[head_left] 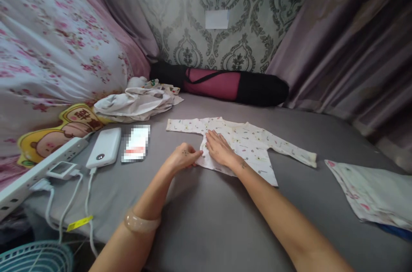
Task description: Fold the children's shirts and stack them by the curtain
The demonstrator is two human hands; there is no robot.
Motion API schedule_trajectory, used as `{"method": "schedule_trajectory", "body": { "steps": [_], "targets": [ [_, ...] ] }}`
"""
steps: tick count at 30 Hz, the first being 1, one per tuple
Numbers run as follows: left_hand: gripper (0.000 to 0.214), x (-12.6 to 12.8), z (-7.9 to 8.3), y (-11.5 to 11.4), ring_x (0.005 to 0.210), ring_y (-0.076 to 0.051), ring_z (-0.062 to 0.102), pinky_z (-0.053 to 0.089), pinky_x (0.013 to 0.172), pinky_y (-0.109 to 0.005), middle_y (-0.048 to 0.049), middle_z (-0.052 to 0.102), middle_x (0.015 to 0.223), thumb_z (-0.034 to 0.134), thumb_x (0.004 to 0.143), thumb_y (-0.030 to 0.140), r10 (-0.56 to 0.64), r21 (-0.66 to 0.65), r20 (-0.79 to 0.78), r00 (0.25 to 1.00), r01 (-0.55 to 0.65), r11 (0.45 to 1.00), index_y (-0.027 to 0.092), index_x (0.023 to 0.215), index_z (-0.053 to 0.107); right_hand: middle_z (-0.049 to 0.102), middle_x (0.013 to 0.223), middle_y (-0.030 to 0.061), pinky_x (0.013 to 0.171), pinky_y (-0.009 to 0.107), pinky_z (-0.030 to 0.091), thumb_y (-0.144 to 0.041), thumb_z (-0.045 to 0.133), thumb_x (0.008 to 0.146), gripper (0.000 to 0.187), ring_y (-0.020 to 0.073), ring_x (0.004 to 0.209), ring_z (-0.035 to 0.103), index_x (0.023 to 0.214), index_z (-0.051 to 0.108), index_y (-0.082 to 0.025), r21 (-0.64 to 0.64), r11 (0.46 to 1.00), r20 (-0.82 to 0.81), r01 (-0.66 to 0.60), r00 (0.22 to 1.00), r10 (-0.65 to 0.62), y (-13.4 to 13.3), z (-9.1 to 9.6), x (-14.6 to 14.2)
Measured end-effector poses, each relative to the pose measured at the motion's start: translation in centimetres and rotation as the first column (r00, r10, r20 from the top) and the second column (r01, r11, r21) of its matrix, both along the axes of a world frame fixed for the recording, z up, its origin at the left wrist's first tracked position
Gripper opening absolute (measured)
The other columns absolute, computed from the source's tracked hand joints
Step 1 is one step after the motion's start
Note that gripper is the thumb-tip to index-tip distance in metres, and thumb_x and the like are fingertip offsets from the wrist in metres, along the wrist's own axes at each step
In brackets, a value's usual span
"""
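A small white long-sleeved shirt (pixel 257 158) with a scattered print lies spread on the grey sheet, both sleeves stretched out sideways. My left hand (pixel 183 156) pinches the shirt's lower left edge between thumb and fingers. Flat on the left part of the shirt's body rests my right hand (pixel 219 147), its fingers stretched out and pointing up and left. The hands are close together but apart.
Left are a power bank (pixel 104 147), a power strip (pixel 41 173) with cables, a plush cushion (pixel 61 132) and crumpled white clothes (pixel 138 102). A long black and maroon bag (pixel 214 85) lies along the wall. Folded cloth (pixel 376 192) sits right; a blue basket (pixel 37 257) stands lower left.
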State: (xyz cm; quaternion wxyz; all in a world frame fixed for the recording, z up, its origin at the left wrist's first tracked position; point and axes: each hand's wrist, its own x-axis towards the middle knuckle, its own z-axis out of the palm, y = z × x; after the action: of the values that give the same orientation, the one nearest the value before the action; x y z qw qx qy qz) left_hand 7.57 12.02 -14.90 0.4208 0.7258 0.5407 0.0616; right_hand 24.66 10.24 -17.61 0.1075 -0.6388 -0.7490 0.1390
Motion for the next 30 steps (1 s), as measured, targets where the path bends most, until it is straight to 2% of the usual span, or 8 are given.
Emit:
{"method": "schedule_trajectory", "body": {
  "steps": [4, 7, 11, 14, 19, 23, 28, 30],
  "targets": [
    [0.044, 0.1, -0.1, 0.1, 0.045, -0.012, 0.052, 0.035, 0.045, -0.022, -0.0046, 0.064, 0.056, 0.052, 0.076, 0.055, 0.006, -0.054, 0.022, 1.000, -0.005, 0.999, 0.014, 0.062, 0.061, 0.019, 0.157, 0.0134, 0.117, 0.041, 0.008, -0.038, 0.019, 0.097, 0.062, 0.0235, 0.145, 0.010, 0.149, 0.025, -0.005, -0.051, 0.995, -0.046, 0.086, 0.995, -0.089, 0.8, -1.1, -0.9],
    [0.039, 0.1, -0.1, 0.1, 0.044, -0.012, 0.052, 0.036, 0.044, -0.023, -0.0052, 0.065, 0.058, 0.053, 0.074, 0.051, -0.002, -0.098, 0.010, 1.000, 0.003, 0.995, 0.015, 0.060, 0.060, 0.015, 0.158, 0.0121, 0.117, 0.040, 0.004, -0.042, 0.016, 0.097, 0.065, 0.0226, 0.146, 0.007, 0.150, 0.022, -0.005, -0.055, 0.992, -0.044, 0.112, 0.992, -0.114, 0.7, -1.7, -1.1],
    [0.029, -0.2, -0.5, 0.3, 0.043, -0.012, 0.051, 0.036, 0.044, -0.023, -0.0043, 0.063, 0.054, 0.051, 0.073, 0.039, -0.068, -0.079, -0.017, 0.998, 0.066, 0.995, 0.016, 0.055, 0.056, 0.013, 0.158, 0.0102, 0.117, 0.040, 0.001, -0.042, 0.010, 0.097, 0.065, 0.0208, 0.146, 0.005, 0.151, 0.019, -0.005, -0.052, 0.991, -0.048, 0.121, 0.991, -0.124, 0.6, -1.9, -1.1],
    [0.028, -0.8, -0.9, 0.6, 0.042, -0.012, 0.049, 0.035, 0.045, -0.023, -0.0028, 0.060, 0.050, 0.051, 0.072, 0.038, -0.131, -0.082, -0.029, 0.991, 0.128, 0.988, 0.017, 0.054, 0.054, 0.013, 0.158, 0.0093, 0.117, 0.039, 0.001, -0.040, 0.008, 0.097, 0.065, 0.0198, 0.146, 0.005, 0.151, 0.018, -0.005, -0.064, 0.990, -0.057, 0.129, 0.989, -0.133, 0.6, -2.0, -1.2],
    [0.032, -1.6, -0.9, 1.0, 0.040, -0.011, 0.047, 0.034, 0.044, -0.023, -0.0018, 0.059, 0.047, 0.055, 0.072, 0.043, -0.167, -0.137, -0.029, 0.985, 0.162, 0.977, 0.018, 0.053, 0.051, 0.016, 0.158, 0.0112, 0.117, 0.039, 0.000, -0.042, 0.015, 0.097, 0.066, 0.0215, 0.146, 0.007, 0.150, 0.020, -0.003, 0.025, 0.987, -0.011, 0.159, 0.987, -0.158, 0.6, -2.5, -1.6],
    [0.036, -1.7, -0.7, 1.0, 0.038, -0.011, 0.047, 0.035, 0.044, -0.022, -0.0012, 0.058, 0.045, 0.056, 0.073, 0.048, -0.186, -0.180, -0.046, 0.982, 0.175, 0.968, 0.018, 0.054, 0.051, 0.018, 0.157, 0.0113, 0.116, 0.042, 0.002, -0.047, 0.023, 0.096, 0.066, 0.0251, 0.145, 0.010, 0.150, 0.025, -0.009, 0.066, 0.985, 0.012, 0.157, 0.987, -0.158, 0.6, -3.0, -1.8],
    [0.051, -2.1, -1.0, 1.2, 0.039, -0.012, 0.049, 0.035, 0.042, -0.022, -0.0025, 0.060, 0.048, 0.057, 0.069, 0.066, -0.193, -0.239, -0.040, 0.980, 0.179, 0.955, 0.018, 0.054, 0.050, 0.020, 0.157, 0.0111, 0.116, 0.044, 0.002, -0.048, 0.027, 0.096, 0.064, 0.0259, 0.145, 0.011, 0.150, 0.027, -0.013, 0.094, 0.981, -0.006, 0.169, 0.986, -0.169, 0.5, -3.5, -1.9],
    [0.055, -2.4, -1.1, 1.7, 0.041, -0.013, 0.049, 0.033, 0.041, -0.023, -0.0028, 0.060, 0.049, 0.057, 0.066, 0.071, -0.165, -0.236, -0.063, 0.984, 0.146, 0.961, 0.017, 0.058, 0.053, 0.020, 0.157, 0.0109, 0.116, 0.044, 0.000, -0.048, 0.028, 0.096, 0.064, 0.0249, 0.145, 0.010, 0.150, 0.026, -0.013, 0.083, 0.982, -0.045, 0.170, 0.985, -0.167, 0.6, -3.2, -2.0]
  ]
}}
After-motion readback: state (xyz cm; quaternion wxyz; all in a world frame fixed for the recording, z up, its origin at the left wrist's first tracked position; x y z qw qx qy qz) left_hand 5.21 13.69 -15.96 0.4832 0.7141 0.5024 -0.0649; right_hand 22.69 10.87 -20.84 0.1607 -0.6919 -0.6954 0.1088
